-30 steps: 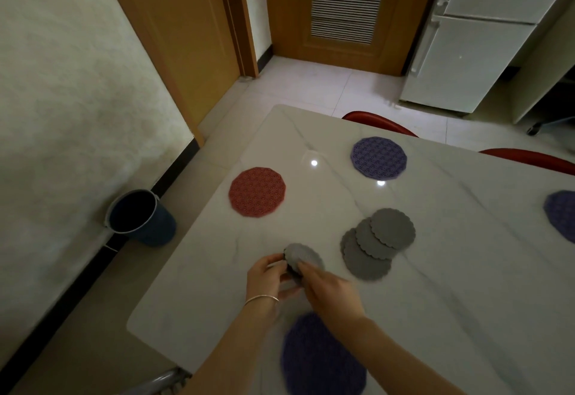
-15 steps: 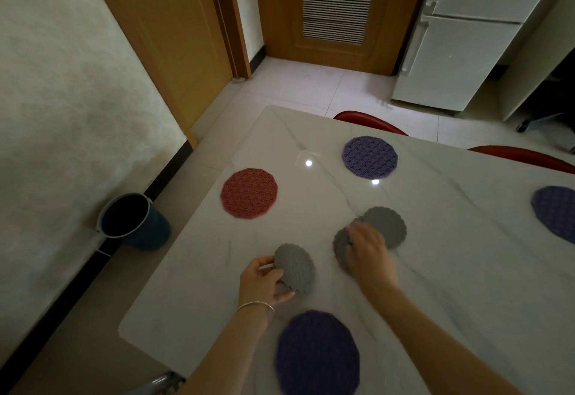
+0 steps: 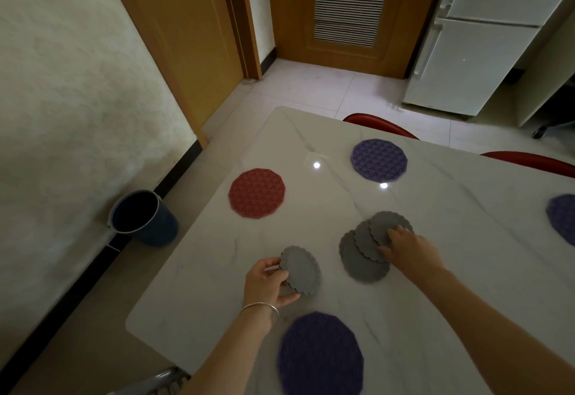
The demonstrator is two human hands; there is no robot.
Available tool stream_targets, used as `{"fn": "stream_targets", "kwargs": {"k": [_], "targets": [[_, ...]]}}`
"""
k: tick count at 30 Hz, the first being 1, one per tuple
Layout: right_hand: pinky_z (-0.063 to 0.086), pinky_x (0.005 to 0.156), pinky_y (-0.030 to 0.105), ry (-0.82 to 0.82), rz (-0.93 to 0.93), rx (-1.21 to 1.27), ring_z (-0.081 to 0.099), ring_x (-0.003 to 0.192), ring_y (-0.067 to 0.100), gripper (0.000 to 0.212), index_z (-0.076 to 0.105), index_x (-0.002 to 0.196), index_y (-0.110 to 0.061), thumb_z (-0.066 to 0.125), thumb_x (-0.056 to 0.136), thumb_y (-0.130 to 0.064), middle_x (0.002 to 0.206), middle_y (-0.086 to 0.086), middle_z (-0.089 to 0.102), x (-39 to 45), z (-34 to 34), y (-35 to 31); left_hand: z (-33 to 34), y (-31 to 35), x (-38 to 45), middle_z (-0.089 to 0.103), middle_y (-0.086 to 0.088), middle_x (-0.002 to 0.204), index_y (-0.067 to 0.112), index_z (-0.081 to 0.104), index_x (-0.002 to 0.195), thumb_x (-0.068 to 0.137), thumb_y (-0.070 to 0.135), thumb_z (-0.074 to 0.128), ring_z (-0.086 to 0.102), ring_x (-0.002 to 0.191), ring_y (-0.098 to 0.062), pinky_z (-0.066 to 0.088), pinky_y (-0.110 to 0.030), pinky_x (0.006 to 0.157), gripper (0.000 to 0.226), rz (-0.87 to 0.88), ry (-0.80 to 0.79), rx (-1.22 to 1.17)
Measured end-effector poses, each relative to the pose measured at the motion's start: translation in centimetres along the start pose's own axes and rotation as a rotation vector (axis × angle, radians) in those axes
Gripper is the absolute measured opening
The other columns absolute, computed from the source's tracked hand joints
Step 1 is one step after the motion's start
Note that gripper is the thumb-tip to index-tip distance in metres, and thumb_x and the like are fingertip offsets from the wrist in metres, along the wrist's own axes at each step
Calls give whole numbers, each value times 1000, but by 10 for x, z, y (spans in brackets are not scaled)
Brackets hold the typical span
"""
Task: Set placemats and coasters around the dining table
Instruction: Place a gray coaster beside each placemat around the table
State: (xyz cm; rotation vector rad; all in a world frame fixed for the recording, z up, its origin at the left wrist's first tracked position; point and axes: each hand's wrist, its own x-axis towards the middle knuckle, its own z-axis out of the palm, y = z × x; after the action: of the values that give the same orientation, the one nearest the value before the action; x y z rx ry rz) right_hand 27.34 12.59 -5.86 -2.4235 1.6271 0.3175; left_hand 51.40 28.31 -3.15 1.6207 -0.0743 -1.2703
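Note:
My left hand [image 3: 266,284] grips a grey scalloped coaster [image 3: 301,270], held tilted just above the white marble table [image 3: 466,239]. To its right my right hand [image 3: 410,250] rests with spread fingers on a fanned pile of three grey coasters [image 3: 362,251]; whether it grips one I cannot tell. A red placemat [image 3: 257,193] lies near the left edge. Purple placemats lie at the far side [image 3: 379,160], the right edge [image 3: 563,219] and the near edge [image 3: 320,355].
Two red chair backs [image 3: 381,122] [image 3: 529,161] stand along the far side of the table. A dark blue bucket [image 3: 141,219] sits on the floor by the left wall. A white fridge [image 3: 482,36] and wooden doors [image 3: 348,15] are beyond.
My right hand left the coaster held in my left hand and moved right onto the grey pile. My left hand kept its coaster, tilting it a little.

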Motion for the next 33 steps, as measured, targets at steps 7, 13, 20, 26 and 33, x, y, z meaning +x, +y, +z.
{"fn": "stream_targets", "kwargs": {"k": [7,13,20,26,33], "targets": [[53,57,29,6,-92,-260,64,70,23,8,57,94,-6,57,86,-7,87,10,64,-9,5,-9,6,-2,-2,60,-14,98,4,60,93,83,-9,58,62,86,-31,57,-37,46,16,-3,-6,-10],[51,55,33,299,64,167,64,62,32,25,60,110,-1,57,85,1,78,18,69,-20,-10,-35,7,-3,-1,61,-16,102,2,60,96,83,-9,59,62,93,-34,58,-39,49,17,-13,-20,-16],[42,31,21,450,-307,370,55,37,11,61,67,112,-16,83,55,0,58,-3,65,-79,-5,-125,10,-6,3,64,-19,98,4,61,98,86,-6,56,66,85,-31,58,-37,51,16,-27,-28,-15],[46,37,17,499,-388,430,66,53,13,59,73,97,-11,85,41,5,82,-1,75,-91,14,-151,12,-9,1,69,-12,84,10,63,93,91,1,53,69,69,-23,56,-33,50,14,6,-41,-30],[55,53,24,360,-417,488,70,73,17,36,71,98,-16,75,65,-3,96,0,74,-89,16,-142,13,-11,-3,65,-19,89,3,58,104,89,2,57,66,75,-28,57,-35,49,15,12,-44,-79]]}}
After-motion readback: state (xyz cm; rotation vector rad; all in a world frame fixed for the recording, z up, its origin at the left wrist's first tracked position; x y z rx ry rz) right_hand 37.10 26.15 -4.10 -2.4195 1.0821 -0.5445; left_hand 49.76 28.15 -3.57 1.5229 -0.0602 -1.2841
